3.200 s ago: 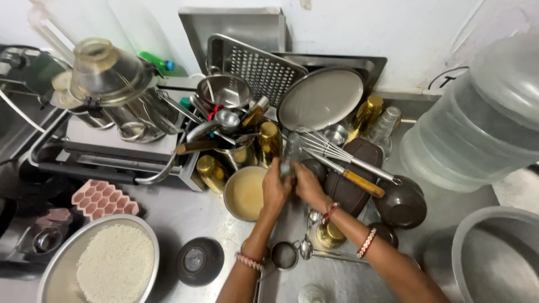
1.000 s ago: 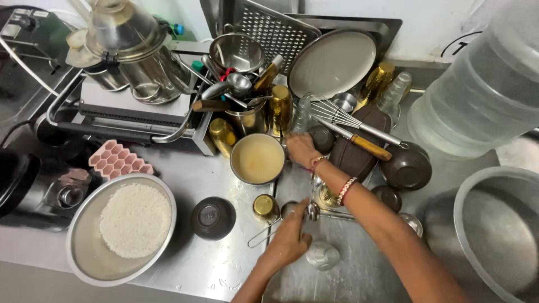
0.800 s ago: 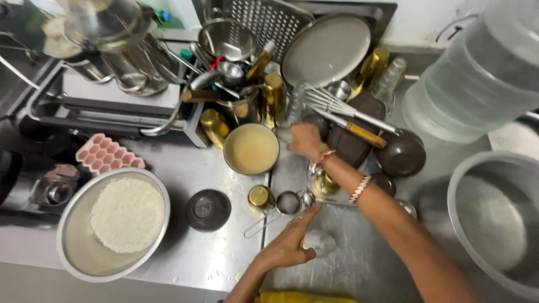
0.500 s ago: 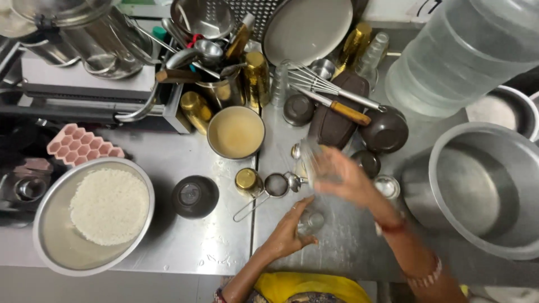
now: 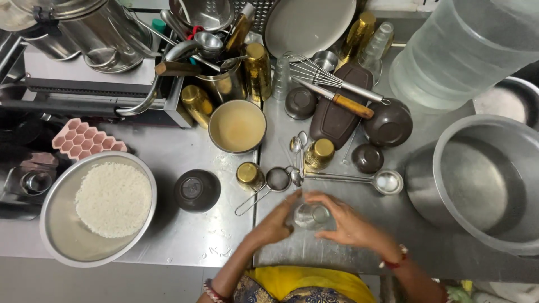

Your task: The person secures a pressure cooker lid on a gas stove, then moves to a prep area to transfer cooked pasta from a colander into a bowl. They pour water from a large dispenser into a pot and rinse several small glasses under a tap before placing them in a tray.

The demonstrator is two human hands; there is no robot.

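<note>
I have both hands around a small clear glass [image 5: 310, 215] low on the steel tabletop [image 5: 185, 235], near its front edge. My left hand [image 5: 276, 221] cups it from the left with fingers curled partway, and my right hand [image 5: 345, 221] wraps it from the right, thumb and fingers closed loosely on the rim. The hands are a little blurred, so I cannot tell whether the glass rests on the tabletop or is lifted just off it.

Just above the glass lie a small strainer [image 5: 277, 179], a brass cup [image 5: 249, 175] left of it, and a steel ladle [image 5: 387, 182] with its handle running toward the strainer. Another brass cup [image 5: 321, 152] stands beside two spoons [image 5: 296, 145]. Further up sits a wide pan [image 5: 237, 126] of pale liquid.

To the left, a dark bowl [image 5: 196, 189] sits near a big steel bowl of rice [image 5: 98, 207], with a pink ice tray [image 5: 84, 137] above it. To the right stand a large empty steel pot [image 5: 485, 182] and a clear water jug [image 5: 469, 47]. A whisk [image 5: 320, 76] lies across a dark oval tray [image 5: 337, 109].
</note>
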